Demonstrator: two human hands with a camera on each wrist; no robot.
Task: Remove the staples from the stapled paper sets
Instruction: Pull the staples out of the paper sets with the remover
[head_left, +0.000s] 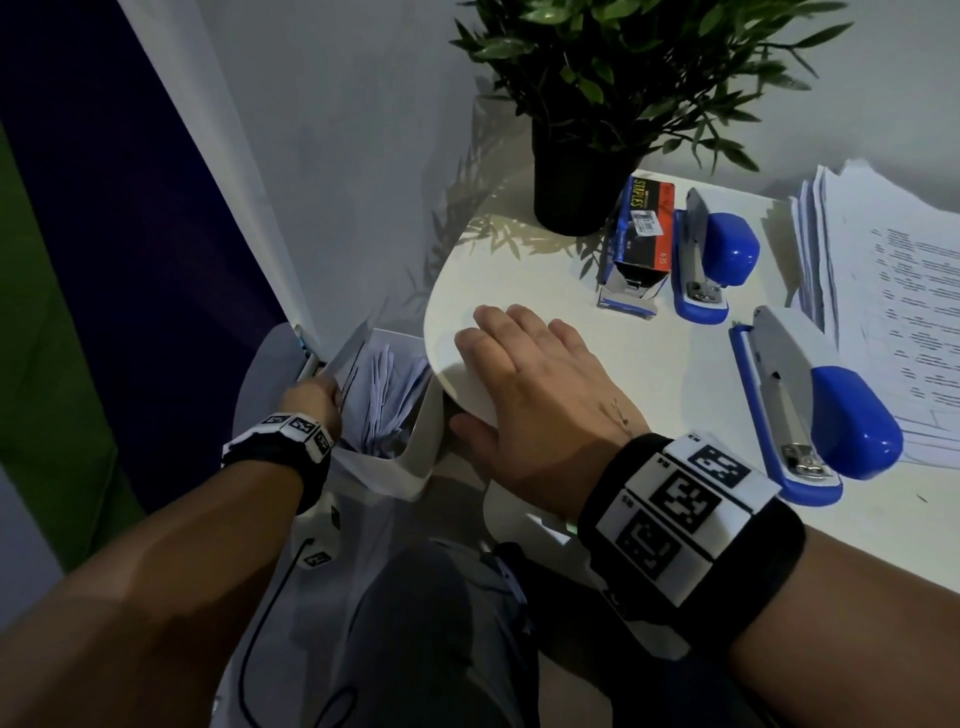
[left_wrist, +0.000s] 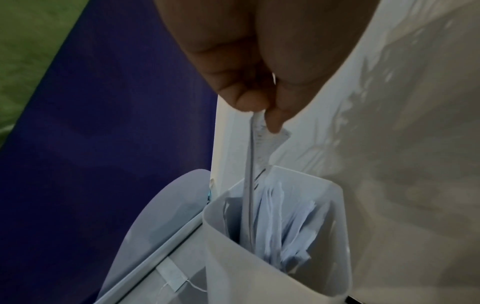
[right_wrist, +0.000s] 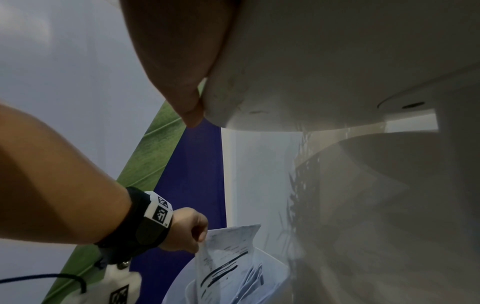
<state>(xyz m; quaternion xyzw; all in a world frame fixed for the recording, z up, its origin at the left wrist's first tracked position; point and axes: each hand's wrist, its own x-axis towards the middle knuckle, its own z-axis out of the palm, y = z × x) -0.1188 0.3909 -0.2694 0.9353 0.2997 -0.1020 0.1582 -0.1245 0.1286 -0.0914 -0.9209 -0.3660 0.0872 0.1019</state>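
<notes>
Pinching the top edge of a paper set (left_wrist: 259, 148) between thumb and curled fingers, my left hand (head_left: 311, 397) hangs over the white bin (head_left: 415, 467) that stands on the floor just beside the rounded end of the table (head_left: 571, 364). The sheets hang edge-down, long axis nearly upright, with the lower part already inside the bin among the other papers (left_wrist: 285, 226) there. From my grip the bin lies straight below, so whatever comes next runs along that upright line: down to let go, or up to draw the set out. I cannot tell from here which it is, nor whether this set carries a staple.

My right hand (head_left: 535, 384) holds nothing. It lies flat on the table edge, fingers straight on top and thumb tucked beneath the rim, steadying me as I lean. It is the nearer hand to the two blue staplers (head_left: 815, 405), the box of staples (head_left: 641, 234) and the big stack of printed sheets (head_left: 893, 291) at the far right. Those sheets are well apart from my left hand. A potted plant (head_left: 597, 130) stands at the back of the table.
</notes>
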